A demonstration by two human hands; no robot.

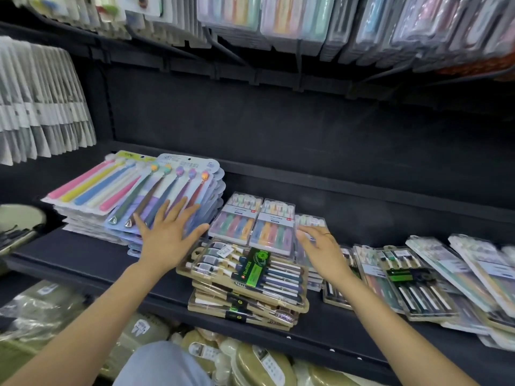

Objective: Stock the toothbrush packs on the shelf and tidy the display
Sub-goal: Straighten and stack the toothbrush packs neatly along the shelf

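Note:
My left hand (167, 232) is spread flat with straight fingers over the near edge of a stack of blue-carded toothbrush packs (178, 185). A stack of pastel-handled packs (92, 185) lies to its left. My right hand (320, 246) reaches with straight fingers to the right side of two clear boxed packs (253, 224) of pastel brushes, its fingertips by a third clear pack (310, 220). In front of both hands sits a skewed pile of tan-framed packs with a green label (250, 277). All lie on the dark shelf (111, 263).
More clear and green-labelled packs (404, 277) lie fanned out on the shelf's right side. Hanging packs fill the pegs above (278, 20) and at the left (41, 101). Bagged olive goods (250, 360) sit on the level below. The shelf's back is bare dark panel.

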